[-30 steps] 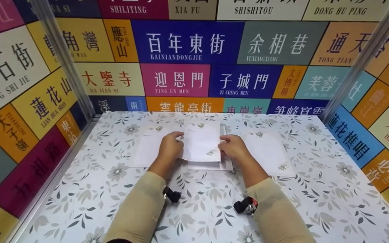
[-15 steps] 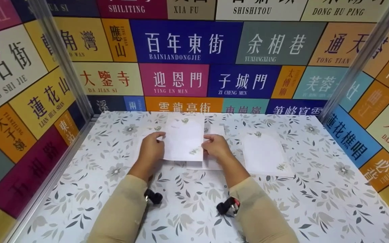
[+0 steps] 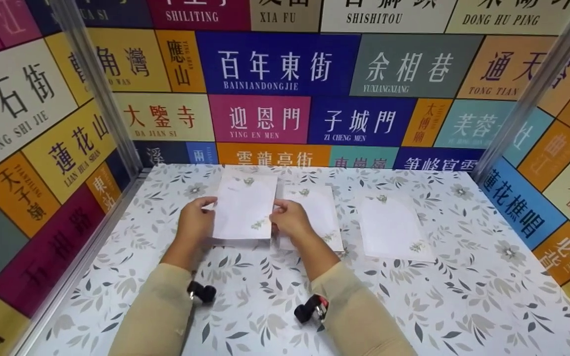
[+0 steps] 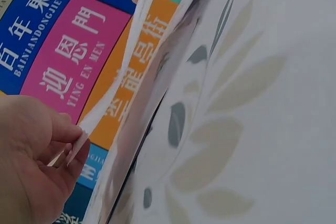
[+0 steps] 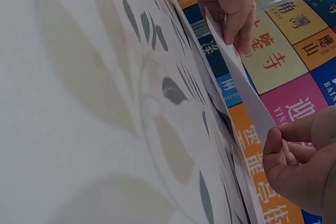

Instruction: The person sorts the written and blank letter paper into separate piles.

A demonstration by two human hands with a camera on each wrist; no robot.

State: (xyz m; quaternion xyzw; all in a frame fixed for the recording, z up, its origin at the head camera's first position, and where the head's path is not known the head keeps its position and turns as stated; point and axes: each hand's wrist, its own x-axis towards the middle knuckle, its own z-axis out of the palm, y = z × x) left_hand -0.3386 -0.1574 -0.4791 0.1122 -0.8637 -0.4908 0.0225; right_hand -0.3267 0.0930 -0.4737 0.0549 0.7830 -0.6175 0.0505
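Observation:
In the head view, a white sheet of paper [image 3: 243, 212] with small printed flowers is held level with its long sides between both hands. My left hand [image 3: 195, 222] pinches its left edge, and my right hand [image 3: 292, 220] pinches the right edge. Both wrist views show the sheet raised above the table and bowed between thumb and fingers; whether it is one sheet or several cannot be told. Beside my right hand lies a second flowered paper [image 3: 317, 212], partly covered by that hand. The paper formerly visible at the left is now hidden beneath the held sheet.
A third flowered paper [image 3: 391, 227] lies farther right on the leaf-patterned tabletop [image 3: 260, 306]. Behind the table's far edge stands a wall of coloured name panels [image 3: 275, 64]. Metal posts [image 3: 104, 89] rise at both back corners.
Both hands have carried the held sheet leftward, from over the middle paper to over the left one. The middle paper has come into fuller view; the right one stays put.

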